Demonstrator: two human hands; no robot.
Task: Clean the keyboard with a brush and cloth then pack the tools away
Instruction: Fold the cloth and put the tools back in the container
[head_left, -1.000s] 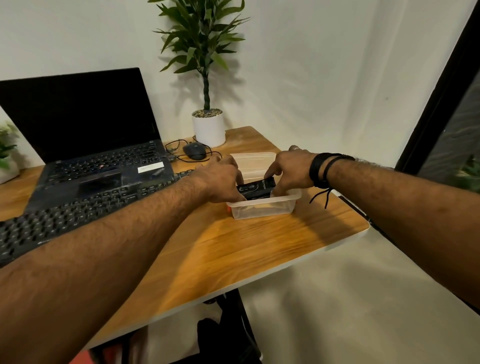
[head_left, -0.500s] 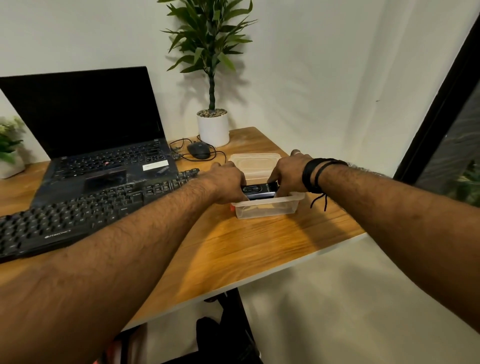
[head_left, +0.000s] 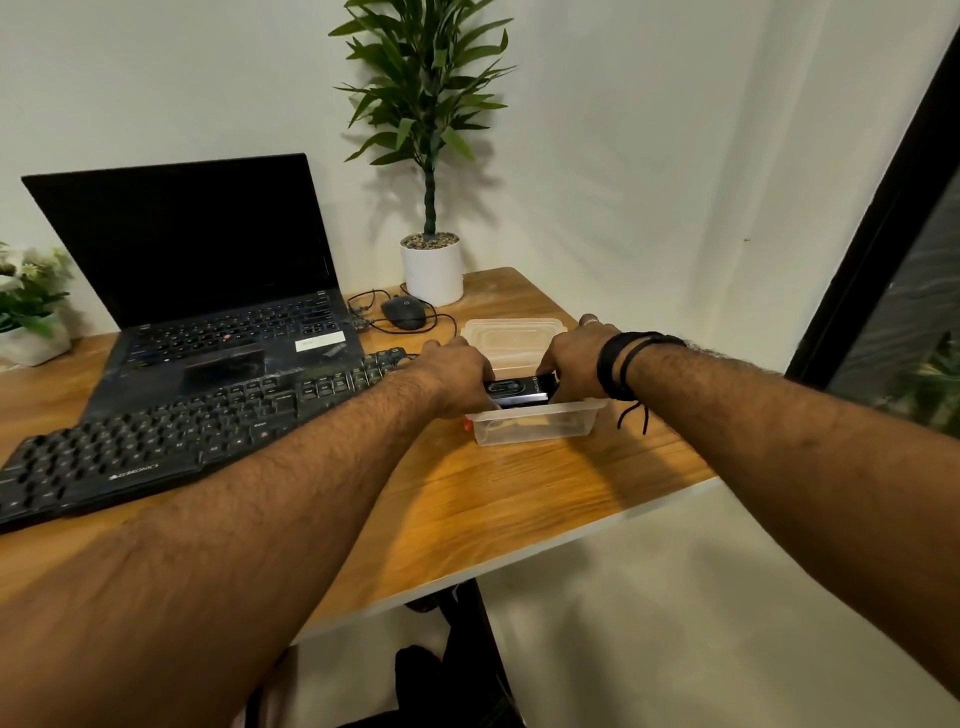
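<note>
- left hand (head_left: 457, 376) and right hand (head_left: 579, 358) each grasp one end of a black tool (head_left: 519, 391), held over an open clear plastic container (head_left: 535, 423) on a wooden desk (head_left: 493, 499).
- the container's lid (head_left: 511, 338) lies just behind it.
- a black keyboard (head_left: 171, 431) sits to the left, in front of a laptop (head_left: 208, 291).

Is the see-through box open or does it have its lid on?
Open. The clear box has no lid on; its lid lies behind it on the table.

fingertips hidden (perhaps gripping), keyboard (head_left: 156, 431) cropped
</note>
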